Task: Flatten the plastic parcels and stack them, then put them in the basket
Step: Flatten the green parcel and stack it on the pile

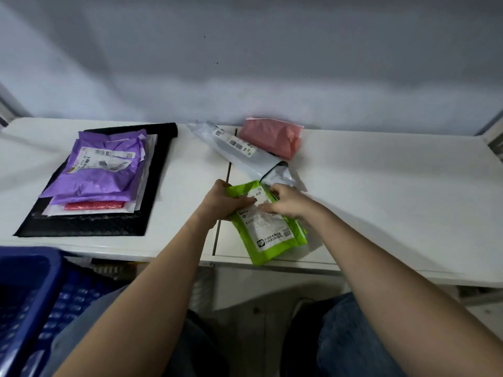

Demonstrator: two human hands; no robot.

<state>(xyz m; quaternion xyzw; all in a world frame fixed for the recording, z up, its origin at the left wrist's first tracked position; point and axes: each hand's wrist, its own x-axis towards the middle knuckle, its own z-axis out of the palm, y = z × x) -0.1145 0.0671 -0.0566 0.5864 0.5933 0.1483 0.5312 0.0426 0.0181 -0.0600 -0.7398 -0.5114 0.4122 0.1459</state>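
A green parcel [268,224] lies on the white table [381,186], right at the near edge, and its bottom corner sticks out a little over the edge. It has a white label on top. The left hand [221,201] holds the parcel's left side, with the thumb curled over the top and lying on the label. The right hand [285,204] is on the parcel's upper right part, with its fingers bent and pinching the plastic there.

Just behind the green parcel is a grey parcel [245,151], crumpled and lying slantwise, with a barcode sticker on it. A pink parcel [272,137] sits beside it, up against the wall.

Far over on the left side of the table is a pile. A big black parcel [152,186] is at the bottom. On it lie white ones, a red parcel [95,205] that peeks out at the front, and a purple parcel [100,170] on top.

A blue basket [32,303] stands below the table edge, at the person's left side, next to the knee.
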